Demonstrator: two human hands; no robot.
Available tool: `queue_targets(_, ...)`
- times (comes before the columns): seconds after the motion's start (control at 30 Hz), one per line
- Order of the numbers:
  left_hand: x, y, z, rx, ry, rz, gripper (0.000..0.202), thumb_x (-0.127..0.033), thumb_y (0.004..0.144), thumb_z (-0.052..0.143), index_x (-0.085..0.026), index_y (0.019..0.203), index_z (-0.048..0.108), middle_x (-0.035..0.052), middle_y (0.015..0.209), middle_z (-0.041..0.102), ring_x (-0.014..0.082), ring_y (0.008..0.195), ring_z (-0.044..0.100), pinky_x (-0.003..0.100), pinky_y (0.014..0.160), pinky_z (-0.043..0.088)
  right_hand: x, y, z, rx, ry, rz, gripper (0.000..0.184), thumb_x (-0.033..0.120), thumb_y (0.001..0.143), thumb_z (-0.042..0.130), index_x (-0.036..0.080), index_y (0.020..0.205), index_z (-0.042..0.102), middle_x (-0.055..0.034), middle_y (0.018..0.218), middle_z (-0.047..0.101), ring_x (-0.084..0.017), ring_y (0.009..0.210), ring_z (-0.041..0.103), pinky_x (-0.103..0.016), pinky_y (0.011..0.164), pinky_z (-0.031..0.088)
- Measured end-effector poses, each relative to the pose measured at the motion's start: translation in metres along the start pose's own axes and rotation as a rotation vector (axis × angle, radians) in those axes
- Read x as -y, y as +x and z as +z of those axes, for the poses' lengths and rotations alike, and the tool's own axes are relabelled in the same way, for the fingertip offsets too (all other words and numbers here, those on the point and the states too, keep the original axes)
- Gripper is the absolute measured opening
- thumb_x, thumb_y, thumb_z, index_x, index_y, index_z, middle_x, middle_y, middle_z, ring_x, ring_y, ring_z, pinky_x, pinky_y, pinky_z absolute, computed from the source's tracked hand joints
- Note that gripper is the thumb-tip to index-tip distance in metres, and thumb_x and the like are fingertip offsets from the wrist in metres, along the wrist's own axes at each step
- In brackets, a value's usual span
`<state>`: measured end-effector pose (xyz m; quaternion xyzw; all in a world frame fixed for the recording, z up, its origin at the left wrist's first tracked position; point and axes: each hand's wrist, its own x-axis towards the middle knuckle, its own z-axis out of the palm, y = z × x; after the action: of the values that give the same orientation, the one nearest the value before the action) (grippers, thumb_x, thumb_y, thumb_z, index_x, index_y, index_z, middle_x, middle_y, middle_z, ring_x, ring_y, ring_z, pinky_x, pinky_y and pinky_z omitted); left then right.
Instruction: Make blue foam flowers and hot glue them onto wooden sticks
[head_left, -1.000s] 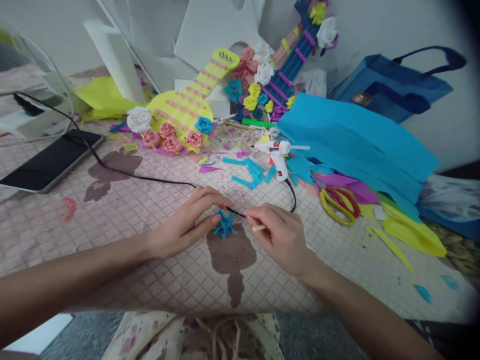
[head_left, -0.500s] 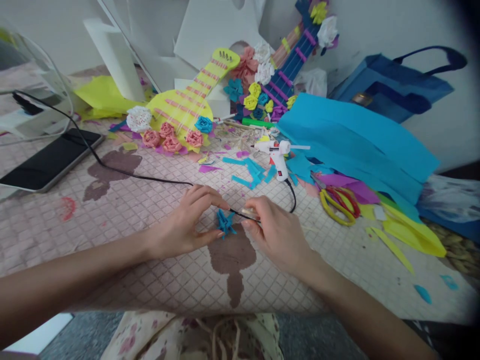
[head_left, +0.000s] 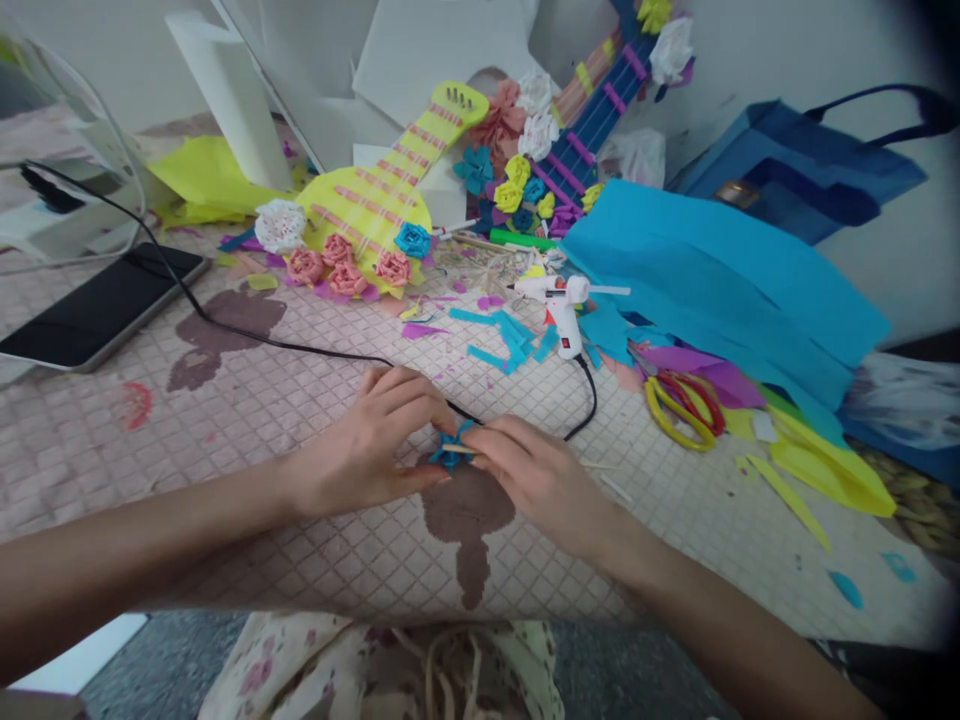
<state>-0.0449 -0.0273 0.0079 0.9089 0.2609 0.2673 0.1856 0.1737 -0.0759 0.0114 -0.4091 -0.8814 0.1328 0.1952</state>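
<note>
A small blue paper flower is pinched between the thumb and fingers of my left hand, low over a brown patch on the quilted tablecloth. My right hand grips a thin wooden stick, whose tip lies across the flower. The right fingertips are at the flower's right edge; whether they also hold a petal I cannot tell. Just behind both hands runs the black cord of a white glue gun, which lies on the table beyond my right hand.
Blue paper strips lie beyond my hands. A yellow paper guitar with paper roses and a blue one stand behind. Scissors, blue paper sheets and a blue bag are to the right; a phone lies left.
My right hand has come in to the left, bringing the stick's tip onto the blue flower. The black cord no longer passes between my fingers' tips in front of the flower. The view has shifted slightly.
</note>
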Motion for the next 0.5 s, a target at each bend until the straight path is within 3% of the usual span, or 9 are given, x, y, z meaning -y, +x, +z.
queue_targets(0.13,-0.001,-0.001,-0.001,0.005,0.026,0.053,0.010,-0.030,0.088,0.060,-0.020,0.088,0.056,0.0016,0.086,0.062,0.0179,0.088,0.050,0.035,0.082,0.033,-0.001,0.001,0.000,-0.079,-0.032,-0.026,0.022,0.023,0.097,0.041,0.018,0.092,0.062,-0.0042,0.086,0.063,-0.014,0.082,0.059,-0.027,0.072,0.048)
queue_targets(0.23,-0.001,0.000,-0.004,-0.055,-0.001,-0.009,0.014,-0.028,0.087,0.060,-0.019,0.082,0.051,0.0017,0.085,0.060,0.0176,0.086,0.050,0.035,0.079,0.035,-0.004,0.001,-0.003,-0.103,-0.002,0.031,0.019,0.020,0.095,0.043,0.018,0.097,0.062,-0.0051,0.089,0.062,-0.015,0.083,0.059,-0.028,0.075,0.049)
queue_targets(0.33,-0.002,0.002,-0.009,-0.118,-0.041,-0.098,0.026,-0.024,0.092,0.048,-0.019,0.070,0.037,0.0008,0.074,0.052,0.0155,0.075,0.047,0.032,0.072,0.036,-0.006,0.002,-0.006,-0.123,0.033,0.043,0.022,0.014,0.094,0.041,0.018,0.103,0.061,-0.0067,0.095,0.060,-0.015,0.088,0.058,-0.028,0.078,0.049)
queue_targets(0.5,-0.002,0.003,-0.016,-0.040,-0.013,-0.089,0.032,-0.028,0.098,0.028,-0.018,0.068,0.037,0.0002,0.066,0.046,0.0152,0.066,0.043,0.033,0.069,0.034,-0.003,0.004,-0.009,-0.024,-0.054,-0.002,0.027,0.015,0.094,0.039,0.021,0.107,0.062,-0.0042,0.091,0.060,-0.013,0.079,0.059,-0.025,0.070,0.049)
